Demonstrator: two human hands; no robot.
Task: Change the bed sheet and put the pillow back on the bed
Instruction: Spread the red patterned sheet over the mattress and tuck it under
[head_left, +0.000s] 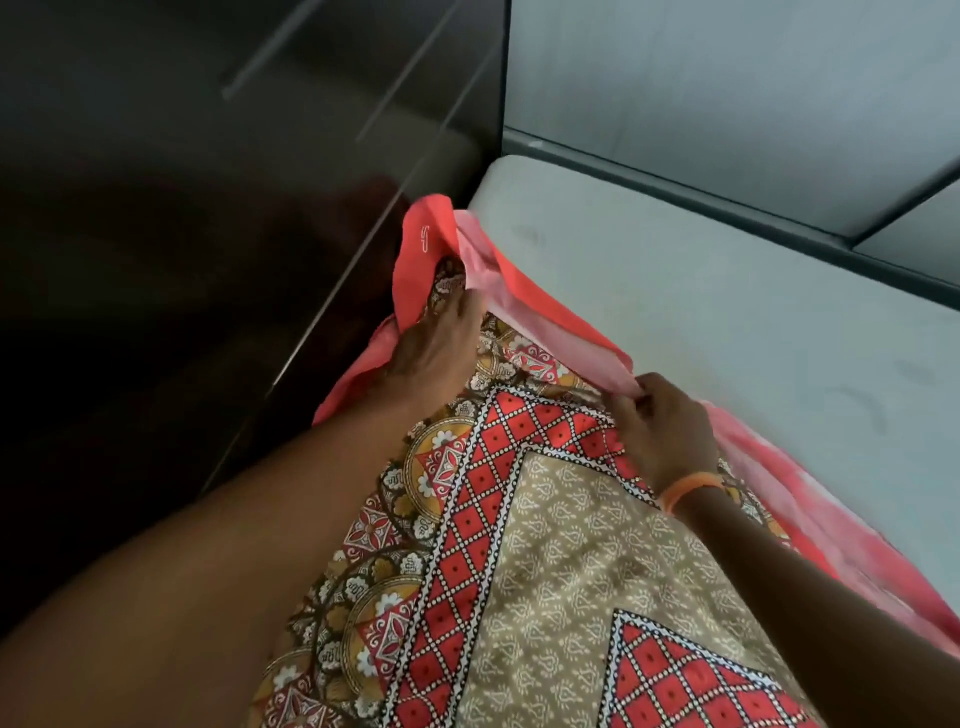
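A patterned bed sheet (561, 561), beige with red diamond bands and an orange-red border, covers the near part of a bare pale grey mattress (727, 291). Its far edge is folded back and shows the pale pink underside (524, 322). My left hand (436, 343) reaches far ahead and grips the sheet's corner near the mattress's left corner. My right hand (660, 421), with an orange band on the wrist, pinches the folded edge further right. No pillow is in view.
A dark glossy wardrobe (182, 234) with long metal handles stands tight against the bed's left side. A dark headboard frame with grey padded panels (727, 93) runs along the far side of the mattress.
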